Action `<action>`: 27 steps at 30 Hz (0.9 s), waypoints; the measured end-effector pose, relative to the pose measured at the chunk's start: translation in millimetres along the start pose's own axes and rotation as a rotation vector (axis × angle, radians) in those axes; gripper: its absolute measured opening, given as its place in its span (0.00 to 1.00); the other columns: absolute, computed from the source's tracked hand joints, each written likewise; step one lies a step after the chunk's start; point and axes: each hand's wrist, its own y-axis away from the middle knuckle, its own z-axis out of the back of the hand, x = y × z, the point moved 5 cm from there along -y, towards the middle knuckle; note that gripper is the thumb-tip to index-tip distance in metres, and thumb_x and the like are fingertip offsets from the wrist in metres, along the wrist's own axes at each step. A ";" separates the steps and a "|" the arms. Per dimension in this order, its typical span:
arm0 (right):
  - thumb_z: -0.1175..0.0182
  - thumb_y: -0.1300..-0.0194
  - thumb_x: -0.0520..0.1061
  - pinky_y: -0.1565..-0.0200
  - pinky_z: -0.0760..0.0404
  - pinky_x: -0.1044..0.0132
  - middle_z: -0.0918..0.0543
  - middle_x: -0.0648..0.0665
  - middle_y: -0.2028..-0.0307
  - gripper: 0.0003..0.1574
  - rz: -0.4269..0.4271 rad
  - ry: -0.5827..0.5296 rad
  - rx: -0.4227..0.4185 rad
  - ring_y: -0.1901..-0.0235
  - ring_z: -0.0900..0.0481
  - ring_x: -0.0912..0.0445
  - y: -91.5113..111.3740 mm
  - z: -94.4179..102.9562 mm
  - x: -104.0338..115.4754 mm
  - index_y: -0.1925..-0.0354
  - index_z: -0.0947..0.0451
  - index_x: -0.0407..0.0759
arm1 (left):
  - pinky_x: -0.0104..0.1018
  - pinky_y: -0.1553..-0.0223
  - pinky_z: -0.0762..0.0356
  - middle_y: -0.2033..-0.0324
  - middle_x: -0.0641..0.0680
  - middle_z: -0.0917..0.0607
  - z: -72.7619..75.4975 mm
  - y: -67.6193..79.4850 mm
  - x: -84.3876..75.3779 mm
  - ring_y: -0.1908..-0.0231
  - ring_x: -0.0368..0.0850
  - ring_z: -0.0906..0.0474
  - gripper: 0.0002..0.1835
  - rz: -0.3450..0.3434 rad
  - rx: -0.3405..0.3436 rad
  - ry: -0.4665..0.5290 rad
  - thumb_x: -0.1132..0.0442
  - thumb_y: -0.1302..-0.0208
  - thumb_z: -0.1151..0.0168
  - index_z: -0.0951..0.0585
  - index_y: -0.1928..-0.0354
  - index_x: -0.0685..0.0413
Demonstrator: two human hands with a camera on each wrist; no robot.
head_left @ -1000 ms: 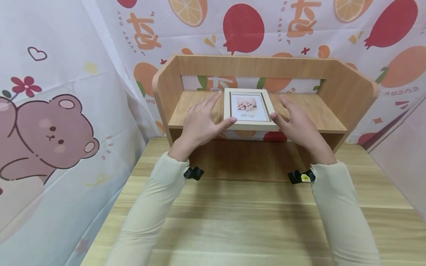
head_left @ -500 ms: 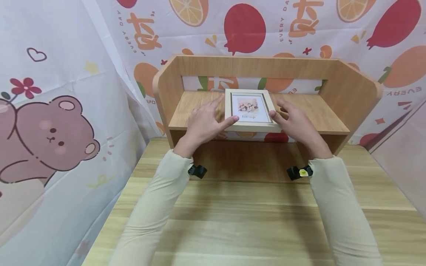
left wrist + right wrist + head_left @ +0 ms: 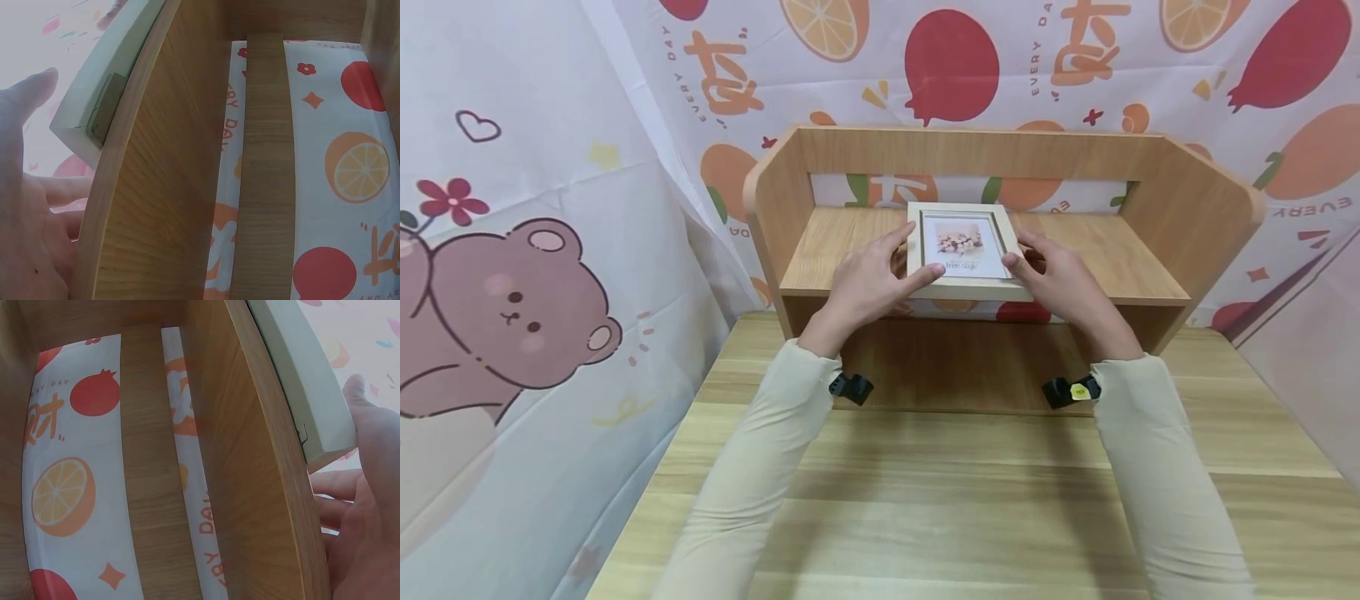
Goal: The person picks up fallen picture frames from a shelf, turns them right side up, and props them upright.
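A cream picture frame (image 3: 967, 288) with a pale flower picture lies face up on the upper board of a wooden desk shelf, close to the board's front edge. My left hand (image 3: 868, 279) is at its left side, the index fingertip right by the frame edge. In the left wrist view the left thumb (image 3: 37, 94) stands slightly off the frame, with the fingers spread beside it. On the opposite side, my right hand (image 3: 1063, 279) has its thumb at the front right corner and its fingers bent along the side. The right wrist view shows that thumb (image 3: 355, 390) against the frame's edge.
The wooden shelf (image 3: 1150, 250) has tall side panels and a back rail (image 3: 977, 150). It stands on a light wood-grain table (image 3: 955, 500). Printed cloth (image 3: 880, 58) hangs behind, and a bear-print curtain (image 3: 535, 308) borders the left. Each wrist wears a small black camera (image 3: 852, 388).
Both hands have moved inward towards the frame's sides. The right fingers have bent more along its edge. The frame has stayed in place on the board.
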 end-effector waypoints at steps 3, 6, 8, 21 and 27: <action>0.50 0.32 0.65 0.37 0.32 0.43 0.39 0.34 0.29 0.48 0.001 0.006 0.013 0.39 0.33 0.41 -0.8 -0.1 -0.6 0.25 0.48 0.44 | 0.51 0.40 0.36 0.30 0.53 0.33 -1.1 0.2 0.5 0.33 0.50 0.34 0.46 0.005 0.008 -0.014 0.31 0.42 0.44 0.41 0.26 0.44; 0.50 0.32 0.66 0.37 0.34 0.42 0.40 0.33 0.29 0.48 -0.009 0.028 0.033 0.39 0.34 0.41 -0.5 -0.2 -1.5 0.25 0.49 0.42 | 0.50 0.41 0.36 0.30 0.53 0.33 -2.2 0.2 1.9 0.33 0.50 0.34 0.47 0.013 0.019 -0.043 0.31 0.43 0.43 0.42 0.26 0.44; 0.51 0.32 0.67 0.35 0.37 0.41 0.41 0.33 0.28 0.49 -0.018 0.046 0.050 0.36 0.37 0.40 -0.4 -0.1 -2.0 0.25 0.50 0.41 | 0.50 0.40 0.37 0.30 0.52 0.33 -2.7 0.4 3.2 0.33 0.49 0.34 0.47 0.019 0.027 -0.051 0.30 0.44 0.43 0.42 0.26 0.43; 0.53 0.32 0.69 0.32 0.46 0.37 0.47 0.35 0.26 0.51 -0.040 0.061 0.083 0.28 0.47 0.39 0.5 -0.2 -5.7 0.24 0.53 0.44 | 0.52 0.35 0.40 0.30 0.51 0.32 -4.0 -1.5 7.9 0.32 0.49 0.35 0.48 0.043 0.076 -0.039 0.30 0.46 0.41 0.41 0.26 0.44; 0.53 0.31 0.67 0.32 0.46 0.38 0.45 0.34 0.26 0.49 -0.013 0.069 0.087 0.28 0.47 0.39 2.4 1.2 -3.6 0.25 0.52 0.42 | 0.51 0.35 0.39 0.30 0.51 0.33 -2.0 -0.4 8.0 0.32 0.49 0.36 0.48 0.056 0.109 -0.025 0.30 0.46 0.41 0.41 0.26 0.43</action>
